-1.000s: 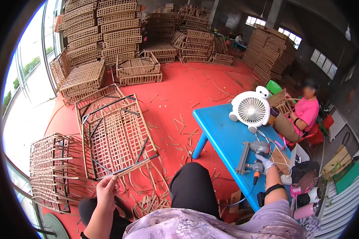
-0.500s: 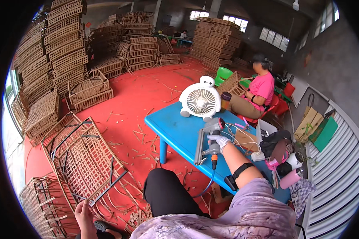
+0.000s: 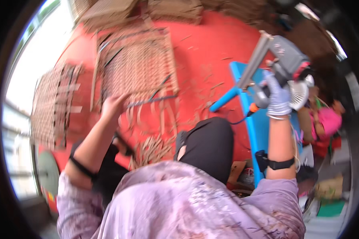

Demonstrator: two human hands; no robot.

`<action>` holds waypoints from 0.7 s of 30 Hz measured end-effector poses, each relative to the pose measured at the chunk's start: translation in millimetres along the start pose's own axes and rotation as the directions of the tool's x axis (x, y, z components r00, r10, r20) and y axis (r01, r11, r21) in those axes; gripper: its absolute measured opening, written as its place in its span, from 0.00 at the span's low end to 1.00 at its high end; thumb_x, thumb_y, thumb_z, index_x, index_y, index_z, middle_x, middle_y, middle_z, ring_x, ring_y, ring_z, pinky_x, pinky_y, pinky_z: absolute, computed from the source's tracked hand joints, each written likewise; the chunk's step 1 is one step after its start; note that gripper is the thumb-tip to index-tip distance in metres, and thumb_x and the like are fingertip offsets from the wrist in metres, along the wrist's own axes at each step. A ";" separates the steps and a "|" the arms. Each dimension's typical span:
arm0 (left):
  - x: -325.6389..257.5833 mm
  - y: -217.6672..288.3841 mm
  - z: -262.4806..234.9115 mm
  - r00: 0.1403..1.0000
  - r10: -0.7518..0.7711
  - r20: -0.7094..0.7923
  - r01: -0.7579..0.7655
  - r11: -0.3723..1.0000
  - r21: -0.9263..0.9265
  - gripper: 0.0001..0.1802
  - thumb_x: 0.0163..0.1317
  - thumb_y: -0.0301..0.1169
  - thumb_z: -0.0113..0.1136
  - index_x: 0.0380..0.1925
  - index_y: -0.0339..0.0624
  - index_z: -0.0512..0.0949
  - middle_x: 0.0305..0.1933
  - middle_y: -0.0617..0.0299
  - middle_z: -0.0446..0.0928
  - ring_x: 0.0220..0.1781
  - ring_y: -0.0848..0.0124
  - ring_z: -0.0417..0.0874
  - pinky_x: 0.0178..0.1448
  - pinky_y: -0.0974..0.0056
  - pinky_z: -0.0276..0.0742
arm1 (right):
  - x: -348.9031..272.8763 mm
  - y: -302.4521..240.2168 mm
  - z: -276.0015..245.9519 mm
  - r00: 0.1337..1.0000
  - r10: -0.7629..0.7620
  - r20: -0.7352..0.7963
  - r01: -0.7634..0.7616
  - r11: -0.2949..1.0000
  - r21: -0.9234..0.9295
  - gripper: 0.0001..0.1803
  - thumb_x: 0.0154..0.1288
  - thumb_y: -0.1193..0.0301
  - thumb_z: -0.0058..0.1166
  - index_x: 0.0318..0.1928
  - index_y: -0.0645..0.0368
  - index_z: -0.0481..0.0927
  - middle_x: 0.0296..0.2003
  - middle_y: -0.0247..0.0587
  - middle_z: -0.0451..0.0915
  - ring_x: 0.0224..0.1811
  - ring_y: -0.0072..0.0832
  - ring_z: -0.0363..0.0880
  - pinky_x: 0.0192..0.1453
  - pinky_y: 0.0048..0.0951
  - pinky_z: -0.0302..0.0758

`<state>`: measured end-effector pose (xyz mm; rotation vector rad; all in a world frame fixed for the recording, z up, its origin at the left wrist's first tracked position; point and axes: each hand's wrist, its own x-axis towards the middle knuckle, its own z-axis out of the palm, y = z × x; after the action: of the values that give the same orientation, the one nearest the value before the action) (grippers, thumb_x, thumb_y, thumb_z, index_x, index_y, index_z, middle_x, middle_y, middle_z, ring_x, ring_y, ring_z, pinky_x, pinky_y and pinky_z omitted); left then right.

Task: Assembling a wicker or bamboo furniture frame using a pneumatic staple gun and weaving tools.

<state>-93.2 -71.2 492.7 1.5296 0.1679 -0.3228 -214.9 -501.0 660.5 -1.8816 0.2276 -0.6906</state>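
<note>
My right hand (image 3: 277, 93), in a pale knitted glove, is closed round the grip of a grey nail gun (image 3: 289, 53). The gun is raised over the end of the blue table (image 3: 247, 113), its long magazine slanting down to the left, an air hose (image 3: 240, 120) joined at the orange fitting. At the near left corner of a woven bamboo panel (image 3: 139, 65) is my bare left hand (image 3: 115, 104). Its fingers look pinched together, but blur hides what is between them. The panel lies on the red floor with dark strips along its edges.
Another woven piece (image 3: 56, 107) stands at the left by the bright window. Loose bamboo strips (image 3: 153, 149) lie heaped near my knees. Stacked woven baskets (image 3: 175, 10) line the far side. A white fan (image 3: 299, 95) and a person in pink (image 3: 330, 119) are at the right.
The view has swung down and left, with blur. My right hand has lifted the nail gun from over the tabletop. My left hand is still at the panel's near corner.
</note>
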 end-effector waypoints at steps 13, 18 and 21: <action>154.2 -194.3 -0.6 0.904 -0.421 -0.069 0.408 0.900 -0.154 0.08 0.59 0.32 0.65 0.32 0.38 0.84 0.28 0.63 0.82 0.24 0.79 0.78 0.24 0.75 0.71 | 7.6 134.5 212.4 0.667 0.365 0.650 -0.148 0.919 -0.365 0.12 0.55 0.72 0.65 0.37 0.64 0.78 0.24 0.39 0.80 0.24 0.22 0.80 0.28 0.26 0.77; 218.7 -265.2 24.8 0.861 -0.508 -0.015 0.496 0.847 -0.192 0.08 0.58 0.33 0.66 0.30 0.40 0.84 0.28 0.64 0.82 0.26 0.79 0.79 0.27 0.73 0.73 | 13.7 206.3 259.1 0.504 0.502 0.703 -0.100 0.842 -0.530 0.12 0.55 0.70 0.65 0.36 0.64 0.79 0.27 0.39 0.81 0.25 0.21 0.79 0.29 0.28 0.76; 247.4 -302.8 26.9 0.839 -0.543 -0.023 0.515 0.808 -0.286 0.07 0.59 0.31 0.64 0.31 0.38 0.83 0.27 0.65 0.80 0.23 0.82 0.76 0.25 0.76 0.71 | 18.3 238.2 287.7 0.345 0.702 0.623 -0.316 0.712 -0.627 0.13 0.55 0.68 0.65 0.34 0.65 0.79 0.24 0.39 0.80 0.23 0.22 0.79 0.29 0.28 0.75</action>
<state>44.7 -126.1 129.9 1.2036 0.7073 -0.6389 -1.5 -381.8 377.5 -2.1294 0.3407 0.8451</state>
